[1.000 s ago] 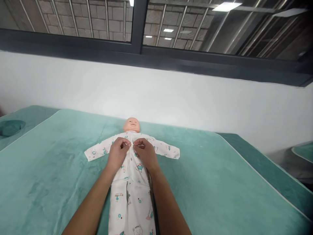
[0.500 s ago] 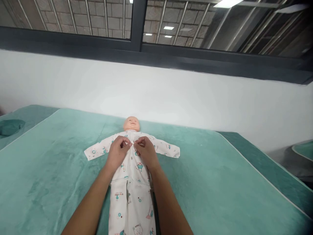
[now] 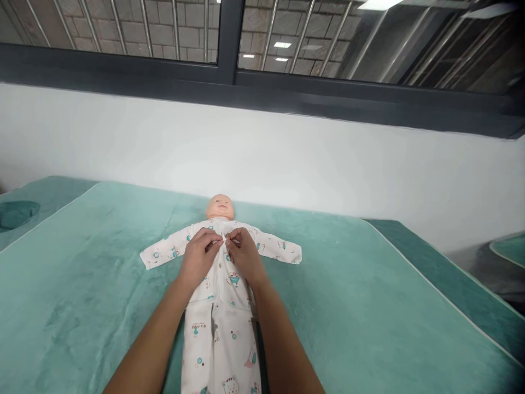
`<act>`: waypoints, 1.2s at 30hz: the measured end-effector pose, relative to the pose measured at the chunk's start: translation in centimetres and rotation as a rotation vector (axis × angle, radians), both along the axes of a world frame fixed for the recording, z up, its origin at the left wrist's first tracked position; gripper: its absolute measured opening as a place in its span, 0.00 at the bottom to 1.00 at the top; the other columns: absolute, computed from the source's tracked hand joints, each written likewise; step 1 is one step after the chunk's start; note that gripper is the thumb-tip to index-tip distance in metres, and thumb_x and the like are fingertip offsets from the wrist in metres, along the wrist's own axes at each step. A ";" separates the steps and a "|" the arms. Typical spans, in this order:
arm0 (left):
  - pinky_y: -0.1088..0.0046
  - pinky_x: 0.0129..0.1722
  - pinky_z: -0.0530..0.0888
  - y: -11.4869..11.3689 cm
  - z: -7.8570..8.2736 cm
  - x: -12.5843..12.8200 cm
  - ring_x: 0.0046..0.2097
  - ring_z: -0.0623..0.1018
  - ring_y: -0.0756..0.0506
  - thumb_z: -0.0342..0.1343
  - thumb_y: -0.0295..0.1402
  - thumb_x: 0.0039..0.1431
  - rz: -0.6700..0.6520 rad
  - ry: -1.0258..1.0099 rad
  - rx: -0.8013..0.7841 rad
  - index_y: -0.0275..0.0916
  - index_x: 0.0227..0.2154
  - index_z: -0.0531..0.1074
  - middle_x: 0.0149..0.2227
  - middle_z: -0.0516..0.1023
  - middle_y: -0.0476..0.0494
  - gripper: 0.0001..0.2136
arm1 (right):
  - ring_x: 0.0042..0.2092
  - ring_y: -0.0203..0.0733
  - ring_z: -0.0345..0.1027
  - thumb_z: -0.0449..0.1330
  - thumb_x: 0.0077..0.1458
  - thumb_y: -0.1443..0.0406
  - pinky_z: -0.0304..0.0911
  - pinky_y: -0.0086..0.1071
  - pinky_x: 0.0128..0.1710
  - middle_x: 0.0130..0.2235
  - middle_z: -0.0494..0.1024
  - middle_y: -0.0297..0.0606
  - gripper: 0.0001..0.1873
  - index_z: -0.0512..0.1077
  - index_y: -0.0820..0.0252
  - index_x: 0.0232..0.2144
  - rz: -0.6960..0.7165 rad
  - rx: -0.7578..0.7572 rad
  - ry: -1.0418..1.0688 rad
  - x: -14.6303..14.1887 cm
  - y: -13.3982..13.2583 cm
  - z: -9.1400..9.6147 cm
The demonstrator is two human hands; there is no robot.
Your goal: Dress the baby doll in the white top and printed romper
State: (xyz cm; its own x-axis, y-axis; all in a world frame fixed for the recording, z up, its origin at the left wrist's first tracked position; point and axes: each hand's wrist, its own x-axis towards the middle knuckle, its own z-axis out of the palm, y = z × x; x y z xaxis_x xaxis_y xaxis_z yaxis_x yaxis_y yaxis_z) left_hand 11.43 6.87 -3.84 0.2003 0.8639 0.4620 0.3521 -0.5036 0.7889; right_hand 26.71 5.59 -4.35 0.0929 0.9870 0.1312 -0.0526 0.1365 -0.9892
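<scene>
A baby doll (image 3: 220,207) lies on its back on a teal towel-covered table (image 3: 348,306), head toward the wall. It wears a white romper (image 3: 219,323) printed with small animals, sleeves spread to both sides. My left hand (image 3: 198,254) and my right hand (image 3: 243,253) rest side by side on the doll's upper chest. Both hands are closed in a pinch on the romper's front opening just below the collar, fingertips almost touching.
A white wall with a dark-framed window runs behind the table. A second teal-covered surface (image 3: 24,205) lies at the far left, and another teal edge (image 3: 506,249) shows at the far right. A darker teal border (image 3: 451,284) runs along the table's right side.
My hands have crept slightly closer together on the doll's chest, keeping their pinch on the romper front. The doll has not moved.
</scene>
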 end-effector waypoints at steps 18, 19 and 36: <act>0.69 0.43 0.70 0.0 1.0 -1.1 0.40 0.75 0.46 0.55 0.33 0.62 -0.052 -0.067 -0.187 0.43 0.38 0.79 0.44 0.77 0.45 0.08 | 0.21 0.34 0.57 0.61 0.50 0.60 0.52 0.28 0.23 0.17 0.63 0.23 0.08 0.69 0.55 0.32 0.024 -0.087 -0.157 0.1 -1.2 1.8; 0.69 0.43 0.70 0.1 1.0 -1.3 0.40 0.75 0.46 0.55 0.33 0.62 -0.067 -0.056 -0.194 0.43 0.38 0.79 0.44 0.77 0.44 0.08 | 0.21 0.34 0.57 0.61 0.50 0.60 0.52 0.29 0.24 0.18 0.62 0.23 0.08 0.69 0.54 0.32 0.014 -0.082 -0.174 0.1 -1.3 1.9; 0.71 0.38 0.68 0.3 1.1 -0.7 0.35 0.69 0.48 0.58 0.35 0.60 -0.053 -0.128 -0.240 0.41 0.32 0.77 0.37 0.74 0.47 0.06 | 0.29 0.39 0.60 0.58 0.55 0.63 0.55 0.33 0.32 0.26 0.71 0.32 0.08 0.69 0.55 0.25 -0.215 0.074 -0.565 -1.2 -1.9 1.5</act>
State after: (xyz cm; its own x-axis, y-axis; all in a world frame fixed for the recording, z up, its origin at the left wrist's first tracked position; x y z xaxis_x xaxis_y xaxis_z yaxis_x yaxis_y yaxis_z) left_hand 10.70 7.16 -2.76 0.2011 0.9417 0.2697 0.2201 -0.3118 0.9243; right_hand 25.52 3.64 -2.90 0.1854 0.9402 0.2857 0.5140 0.1550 -0.8437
